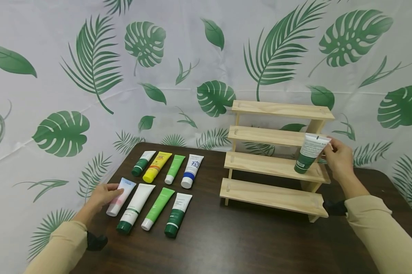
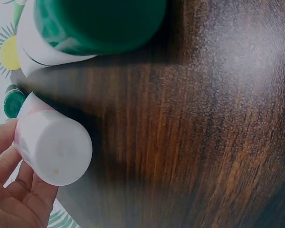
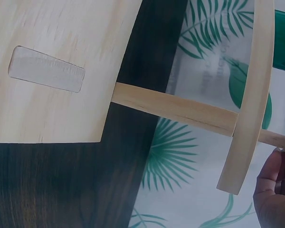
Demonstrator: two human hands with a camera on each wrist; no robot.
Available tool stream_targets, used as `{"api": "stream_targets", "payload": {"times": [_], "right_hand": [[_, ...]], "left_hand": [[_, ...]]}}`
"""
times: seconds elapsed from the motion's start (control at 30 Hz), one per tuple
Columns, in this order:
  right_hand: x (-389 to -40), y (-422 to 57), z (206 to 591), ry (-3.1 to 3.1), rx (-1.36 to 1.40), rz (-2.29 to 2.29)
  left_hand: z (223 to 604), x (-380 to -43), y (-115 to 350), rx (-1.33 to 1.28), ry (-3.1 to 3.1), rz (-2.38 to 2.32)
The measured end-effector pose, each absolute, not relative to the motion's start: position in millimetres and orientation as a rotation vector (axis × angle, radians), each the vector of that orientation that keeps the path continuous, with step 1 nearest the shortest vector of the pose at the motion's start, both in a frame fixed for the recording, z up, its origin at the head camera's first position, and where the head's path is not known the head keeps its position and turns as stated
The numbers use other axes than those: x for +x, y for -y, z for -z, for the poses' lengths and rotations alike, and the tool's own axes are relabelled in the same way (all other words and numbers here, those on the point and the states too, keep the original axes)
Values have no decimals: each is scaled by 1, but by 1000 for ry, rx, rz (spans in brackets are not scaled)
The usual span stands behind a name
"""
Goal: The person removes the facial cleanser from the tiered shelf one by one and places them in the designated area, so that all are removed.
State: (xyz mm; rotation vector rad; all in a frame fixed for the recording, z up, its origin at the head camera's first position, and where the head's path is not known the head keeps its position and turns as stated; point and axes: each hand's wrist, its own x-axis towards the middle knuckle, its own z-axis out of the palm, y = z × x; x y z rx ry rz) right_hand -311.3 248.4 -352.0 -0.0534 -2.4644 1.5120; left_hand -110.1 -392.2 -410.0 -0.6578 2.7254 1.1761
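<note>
My left hand [image 1: 106, 197] pinches a pale pink-and-white squeeze tube [image 1: 118, 201] at the left end of the front row. In the left wrist view, the tube's white cap [image 2: 64, 149] faces the camera, with thumb and fingers at its side. On the right, my right hand [image 1: 339, 156] grips a white-and-green squeeze tube [image 1: 310, 150] by the edge of its flat white end. This tube tilts cap down, its green cap right at the second step from the bottom of the wooden display stand [image 1: 272, 165]. The right wrist view shows only part of that hand [image 3: 274, 190] and a bit of green [image 3: 284, 45] behind a wooden step.
Beside the left hand lie a white tube with a green cap [image 1: 136, 205], a light green tube [image 1: 158, 207] and a white-and-dark-green tube [image 1: 179, 213]. Behind them is another row, including a yellow tube [image 1: 158, 166]. A leaf-print cloth [image 1: 178, 125] hangs behind the dark table [image 1: 213, 236].
</note>
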Motion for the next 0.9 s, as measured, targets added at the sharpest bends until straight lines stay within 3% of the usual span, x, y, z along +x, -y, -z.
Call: {"api": "stream_targets", "payload": {"times": [0.9], "right_hand": [[-310, -248, 350, 2490, -98, -1485]], "left_hand": [[411, -108, 394, -668, -2761, -1053]]}}
